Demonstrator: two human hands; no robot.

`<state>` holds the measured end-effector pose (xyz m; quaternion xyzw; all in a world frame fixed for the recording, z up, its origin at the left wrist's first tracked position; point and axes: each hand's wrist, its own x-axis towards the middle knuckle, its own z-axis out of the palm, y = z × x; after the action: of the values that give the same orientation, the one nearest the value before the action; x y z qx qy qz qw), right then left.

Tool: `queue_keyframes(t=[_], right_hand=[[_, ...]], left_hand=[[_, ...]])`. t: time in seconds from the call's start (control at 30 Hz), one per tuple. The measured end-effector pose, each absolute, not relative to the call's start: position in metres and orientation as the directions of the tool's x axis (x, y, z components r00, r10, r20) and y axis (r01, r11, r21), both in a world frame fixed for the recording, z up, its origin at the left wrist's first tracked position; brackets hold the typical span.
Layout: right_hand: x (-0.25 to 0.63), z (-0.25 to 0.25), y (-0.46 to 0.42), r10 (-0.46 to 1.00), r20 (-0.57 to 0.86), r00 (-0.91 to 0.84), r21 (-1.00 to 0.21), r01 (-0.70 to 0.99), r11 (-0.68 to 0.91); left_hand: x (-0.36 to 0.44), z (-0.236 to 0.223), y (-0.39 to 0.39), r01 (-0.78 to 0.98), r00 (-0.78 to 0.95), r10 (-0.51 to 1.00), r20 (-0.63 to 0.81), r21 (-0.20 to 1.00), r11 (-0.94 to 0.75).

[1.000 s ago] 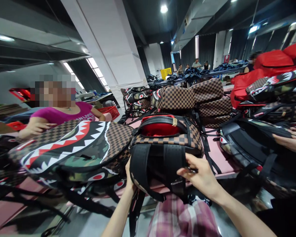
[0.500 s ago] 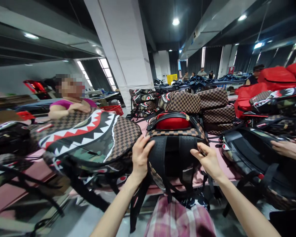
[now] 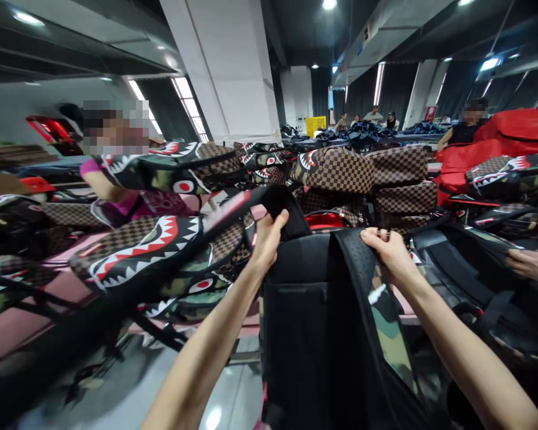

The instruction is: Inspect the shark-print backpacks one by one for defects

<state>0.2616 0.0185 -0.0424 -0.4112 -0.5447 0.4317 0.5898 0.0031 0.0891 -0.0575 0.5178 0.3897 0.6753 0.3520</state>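
A backpack (image 3: 298, 334) stands before me with its black padded back panel towards me. My left hand (image 3: 268, 242) is closed on its left shoulder strap (image 3: 293, 212), which is lifted and sweeps out to the left in a blur. On the other side, my right hand (image 3: 391, 254) pinches the right shoulder strap (image 3: 356, 269) near its top; a camouflage face shows along that strap's outer edge. Behind the panel's top edge a bit of red lining (image 3: 325, 221) is visible. The lower part of the bag runs out of the picture.
Shark-mouth backpacks (image 3: 147, 254) lie on the pink table to the left. Brown checkered bags (image 3: 341, 170) are stacked behind, with red bags (image 3: 515, 134) at far right. A co-worker in a purple shirt (image 3: 159, 205) is opposite; another person's hand (image 3: 535, 263) touches a bag at right.
The backpack has come closer and its back panel now stands upright. My left hand has raised the left strap. Across the table, the co-worker has lifted a shark-mouth backpack.
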Motion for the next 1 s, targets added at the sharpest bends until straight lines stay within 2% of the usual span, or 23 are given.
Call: queue_keyframes(t=[0.1, 0.2, 0.27, 0.37, 0.43, 0.5, 0.57, 0.6, 0.67, 0.73, 0.77, 0.83, 0.93, 1.0], right_hand=[[0.259, -0.09, 0.058, 0.99, 0.126, 0.067, -0.99, -0.053, 0.129], [0.258, -0.124, 0.074, 0.99, 0.045, 0.133, -0.998, -0.032, 0.05], [0.258, -0.134, 0.075, 0.989, 0.065, 0.134, -0.998, -0.001, 0.066], [0.259, -0.142, 0.08, 0.977, 0.192, 0.088, -0.978, 0.102, 0.183], [0.261, -0.148, 0.089, 0.965, 0.248, 0.084, -0.96, 0.152, 0.233], [0.263, -0.155, 0.104, 0.958, 0.265, 0.111, -0.943, 0.239, 0.233], [0.262, -0.162, 0.119, 0.955, 0.265, 0.131, -0.887, 0.422, 0.188], [0.26, -0.167, 0.125, 0.957, 0.254, 0.137, -0.833, 0.534, 0.145], [0.251, -0.179, 0.13, 0.971, 0.204, 0.121, -0.698, 0.714, 0.057], [0.238, -0.196, 0.127, 0.986, 0.147, 0.078, -0.595, 0.804, 0.025], [0.233, -0.205, 0.124, 0.991, 0.124, 0.051, -0.578, 0.816, 0.031], [0.226, -0.224, 0.116, 0.995, 0.092, 0.025, -0.643, 0.765, 0.041], [0.233, -0.246, 0.112, 0.999, 0.047, 0.019, -0.788, 0.615, 0.025], [0.243, -0.255, 0.112, 1.0, 0.025, -0.012, -0.841, 0.54, 0.028]], left_hand=[[0.021, -0.09, 0.119, -0.153, -0.198, 0.918, 0.344, 0.914, -0.376], [0.023, -0.112, 0.138, -0.197, -0.123, 0.948, 0.294, 0.929, -0.313], [0.017, -0.114, 0.144, -0.221, -0.079, 0.954, 0.291, 0.928, -0.301], [0.001, -0.106, 0.143, -0.225, -0.058, 0.94, 0.337, 0.913, -0.341], [-0.011, -0.1, 0.133, -0.127, 0.015, 0.914, 0.407, 0.907, -0.402], [-0.017, -0.101, 0.121, 0.08, 0.22, 0.87, 0.441, 0.881, -0.467], [-0.012, -0.113, 0.11, 0.336, 0.392, 0.839, 0.376, 0.791, -0.511], [-0.005, -0.124, 0.107, 0.465, 0.41, 0.851, 0.328, 0.727, -0.504], [0.013, -0.153, 0.103, 0.685, 0.334, 0.907, 0.256, 0.596, -0.42], [0.031, -0.187, 0.102, 0.814, 0.252, 0.95, 0.187, 0.49, -0.312], [0.037, -0.203, 0.102, 0.844, 0.222, 0.961, 0.165, 0.462, -0.274], [0.041, -0.233, 0.099, 0.852, 0.192, 0.969, 0.156, 0.463, -0.244], [0.032, -0.261, 0.091, 0.796, 0.201, 0.957, 0.211, 0.534, -0.285], [0.022, -0.27, 0.086, 0.742, 0.229, 0.943, 0.241, 0.584, -0.329]])
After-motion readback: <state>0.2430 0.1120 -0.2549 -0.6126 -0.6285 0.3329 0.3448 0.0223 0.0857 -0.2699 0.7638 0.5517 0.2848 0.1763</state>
